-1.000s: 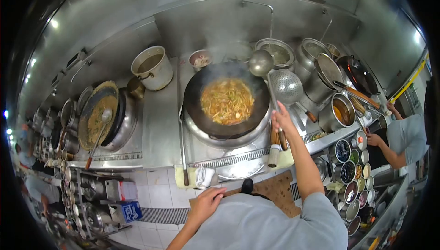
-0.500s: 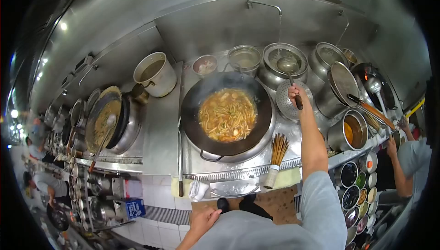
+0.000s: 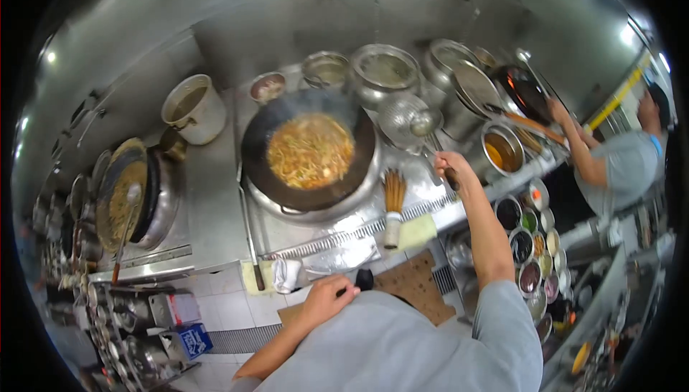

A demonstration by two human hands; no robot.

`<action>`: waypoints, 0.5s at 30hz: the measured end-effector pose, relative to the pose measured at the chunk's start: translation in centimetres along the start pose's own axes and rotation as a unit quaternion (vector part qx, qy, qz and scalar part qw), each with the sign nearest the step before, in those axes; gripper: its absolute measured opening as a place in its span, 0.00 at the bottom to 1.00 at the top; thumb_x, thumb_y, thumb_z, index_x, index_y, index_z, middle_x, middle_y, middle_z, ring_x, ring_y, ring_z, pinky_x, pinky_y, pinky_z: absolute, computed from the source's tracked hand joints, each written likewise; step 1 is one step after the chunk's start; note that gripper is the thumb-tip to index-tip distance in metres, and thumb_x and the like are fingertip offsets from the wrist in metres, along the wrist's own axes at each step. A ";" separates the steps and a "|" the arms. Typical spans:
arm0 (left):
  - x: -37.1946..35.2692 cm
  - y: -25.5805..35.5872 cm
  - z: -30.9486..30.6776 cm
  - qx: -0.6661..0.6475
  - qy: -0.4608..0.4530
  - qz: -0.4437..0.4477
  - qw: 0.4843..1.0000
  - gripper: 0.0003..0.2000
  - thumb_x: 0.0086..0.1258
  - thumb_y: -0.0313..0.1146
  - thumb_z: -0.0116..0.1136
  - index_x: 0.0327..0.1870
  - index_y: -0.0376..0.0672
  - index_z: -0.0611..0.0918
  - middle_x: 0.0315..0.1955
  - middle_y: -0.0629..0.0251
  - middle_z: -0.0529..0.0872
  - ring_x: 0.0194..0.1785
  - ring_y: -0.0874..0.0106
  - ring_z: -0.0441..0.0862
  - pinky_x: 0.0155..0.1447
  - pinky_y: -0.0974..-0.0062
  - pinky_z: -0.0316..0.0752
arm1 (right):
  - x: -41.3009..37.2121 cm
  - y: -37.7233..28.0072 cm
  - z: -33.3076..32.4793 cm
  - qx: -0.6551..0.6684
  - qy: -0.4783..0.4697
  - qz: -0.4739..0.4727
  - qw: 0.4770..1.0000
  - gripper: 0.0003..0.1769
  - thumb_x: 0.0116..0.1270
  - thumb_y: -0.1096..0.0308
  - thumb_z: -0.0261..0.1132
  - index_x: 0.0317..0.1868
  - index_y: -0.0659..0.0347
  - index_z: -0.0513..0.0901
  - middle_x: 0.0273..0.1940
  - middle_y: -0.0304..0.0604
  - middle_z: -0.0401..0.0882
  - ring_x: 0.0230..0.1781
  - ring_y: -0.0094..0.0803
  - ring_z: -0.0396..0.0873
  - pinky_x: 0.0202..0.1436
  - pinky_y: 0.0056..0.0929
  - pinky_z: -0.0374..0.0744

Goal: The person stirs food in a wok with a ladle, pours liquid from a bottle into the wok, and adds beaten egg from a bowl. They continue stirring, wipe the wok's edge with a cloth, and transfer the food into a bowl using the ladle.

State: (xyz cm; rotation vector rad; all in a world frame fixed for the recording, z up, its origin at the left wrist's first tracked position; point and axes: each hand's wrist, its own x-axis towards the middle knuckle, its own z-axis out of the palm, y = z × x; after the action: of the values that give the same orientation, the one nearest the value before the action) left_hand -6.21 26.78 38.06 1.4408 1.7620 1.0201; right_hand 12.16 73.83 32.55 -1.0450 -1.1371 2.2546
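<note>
My right hand (image 3: 453, 171) is closed around the dark handle of a ladle (image 3: 425, 122). The ladle's bowl is over the edge of a round perforated strainer (image 3: 399, 115) lying on the metal counter. My left hand (image 3: 330, 300) is held low in front of my body, fingers curled; a dark spot shows by them, and I cannot make out whether anything is in them. Ahead, a large dark wok (image 3: 262, 176) sits on the stove, holding steaming noodles (image 3: 310, 152) in brown sauce.
Behind the wok stand a pot of water (image 3: 387, 69) and a tall pot (image 3: 208, 115). A bamboo brush (image 3: 393, 202) and folded white cloth (image 3: 287, 275) lie at the front edge. Seasoning bowls (image 3: 530, 277) stand right, near a co-worker (image 3: 623, 166) handling another wok.
My right hand has drawn the ladle out of the water pot toward me, over the strainer. The view has turned right. The co-worker at right shows more fully.
</note>
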 end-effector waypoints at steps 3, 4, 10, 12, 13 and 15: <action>0.8 -1.1 1.2 -0.031 -0.087 0.056 0.994 0.08 0.67 0.35 0.60 0.36 0.39 0.82 0.33 0.57 0.84 0.39 0.57 0.81 0.44 0.65 0.74 | -7.5 3.0 4.1 -0.283 0.218 -0.092 0.929 0.15 0.66 0.68 0.58 0.52 0.61 0.71 0.23 0.46 0.76 0.19 0.35 0.75 0.28 0.35 0.76; 0.9 -1.9 2.0 -0.030 -0.117 0.063 0.991 0.08 0.68 0.36 0.58 0.38 0.40 0.82 0.35 0.56 0.83 0.41 0.56 0.81 0.46 0.64 0.74 | -9.9 4.5 5.1 -0.472 0.322 -0.183 0.800 0.24 0.64 0.67 0.59 0.61 0.59 0.69 0.25 0.51 0.79 0.21 0.41 0.79 0.31 0.38 0.78; 1.6 -10.8 10.9 -0.071 -0.275 0.042 0.958 0.16 0.68 0.38 0.58 0.54 0.45 0.79 0.46 0.58 0.82 0.48 0.58 0.81 0.51 0.64 0.75 | -19.9 16.8 2.4 -0.196 0.335 -0.141 0.911 0.16 0.65 0.67 0.65 0.51 0.64 0.76 0.27 0.35 0.77 0.18 0.24 0.73 0.23 0.27 0.74; 2.0 -12.5 14.2 -0.030 -0.344 -0.013 0.938 0.21 0.67 0.40 0.58 0.61 0.47 0.75 0.55 0.54 0.79 0.57 0.57 0.78 0.58 0.62 0.73 | -23.7 21.3 2.0 -0.218 0.402 -0.160 0.875 0.11 0.65 0.66 0.66 0.44 0.62 0.78 0.26 0.33 0.73 0.21 0.20 0.69 0.26 0.23 0.70; 2.0 -14.4 16.4 -0.012 -0.338 0.012 0.941 0.24 0.66 0.40 0.59 0.64 0.48 0.72 0.58 0.53 0.76 0.61 0.56 0.74 0.62 0.61 0.71 | -25.1 24.7 0.2 -0.260 0.431 -0.212 0.838 0.09 0.65 0.65 0.66 0.40 0.59 0.78 0.25 0.32 0.70 0.22 0.17 0.66 0.26 0.20 0.67; 2.5 -16.5 20.1 0.038 -0.347 0.012 0.937 0.32 0.65 0.40 0.60 0.72 0.52 0.65 0.68 0.49 0.67 0.71 0.53 0.64 0.71 0.62 0.63 | -30.2 29.9 -0.8 -0.322 0.463 -0.157 0.810 0.08 0.65 0.65 0.66 0.35 0.61 0.77 0.26 0.32 0.70 0.27 0.20 0.66 0.32 0.24 0.69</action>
State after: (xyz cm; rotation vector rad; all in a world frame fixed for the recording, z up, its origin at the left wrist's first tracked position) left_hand 2.34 31.00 13.71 1.6109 1.2676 0.3660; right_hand 31.33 37.60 21.27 -1.7507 -1.4314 0.8197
